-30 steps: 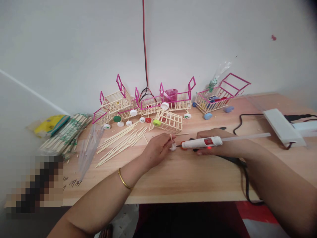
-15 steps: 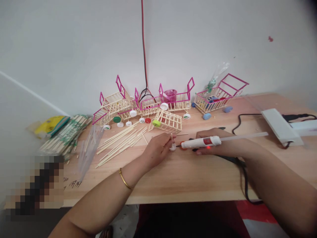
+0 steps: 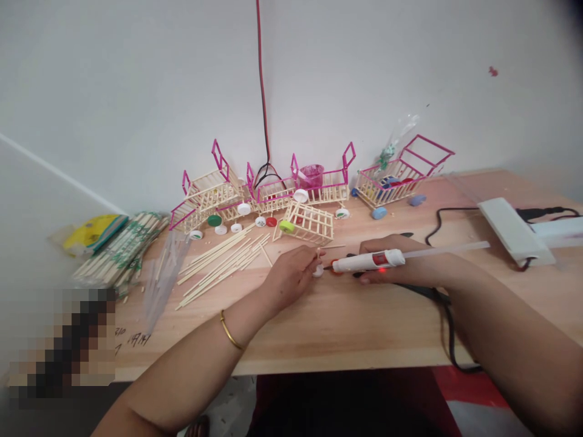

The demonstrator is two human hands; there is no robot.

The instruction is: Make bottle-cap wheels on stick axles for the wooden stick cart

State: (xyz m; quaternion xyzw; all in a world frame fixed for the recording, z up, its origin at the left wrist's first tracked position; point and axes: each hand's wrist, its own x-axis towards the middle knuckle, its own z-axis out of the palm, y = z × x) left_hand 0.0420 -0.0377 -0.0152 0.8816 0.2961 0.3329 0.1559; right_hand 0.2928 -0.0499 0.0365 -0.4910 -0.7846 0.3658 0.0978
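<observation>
My left hand [image 3: 291,276] pinches a short wooden stick [image 3: 318,252] upright over a white bottle cap [image 3: 317,271] on the table. My right hand [image 3: 387,258] is closed round a white glue gun [image 3: 368,261] with a red light showing; its dark nozzle touches or nearly touches the cap. A clear glue stick [image 3: 449,248] juts out of the gun's back end. An orange-red cap [image 3: 336,266] lies partly hidden by the gun's front. Just behind my left hand, a small stick basket [image 3: 314,223] with a lime-green cap [image 3: 286,226] lies tilted.
Stick carts with pink rims [image 3: 209,193] line the wall. Loose sticks [image 3: 223,267], clear glue sticks [image 3: 166,279] and bundled sticks [image 3: 122,249] are at left. A white power strip [image 3: 514,230] and black cable [image 3: 450,334] are at right.
The whole view has shifted very slightly. Both hands keep almost the same pose, with the nozzle still at the white cap.
</observation>
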